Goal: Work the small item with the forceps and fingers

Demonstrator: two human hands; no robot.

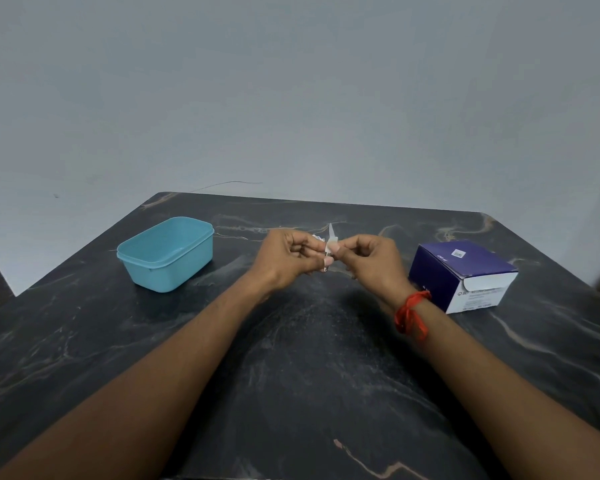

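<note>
A light blue rectangular plastic container [167, 252] stands open on the left of the dark marbled stone worktop [309, 375]. Just right of it, above the worktop's middle, the left hand [288, 259] and right hand [371, 261] meet, fingers curled, each pinching one side of a small pale translucent packet [331, 242] held upright between them. A red thread bracelet [411, 311] circles the right wrist. Farther right sits a dark blue and white cardboard box [461, 275].

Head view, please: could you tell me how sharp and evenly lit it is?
Head view: soft, even light; faint shadows under the forearms on the table; wide-angle bending at the edges; the small packet pinched between left hand and right hand is slightly blurred.
</note>
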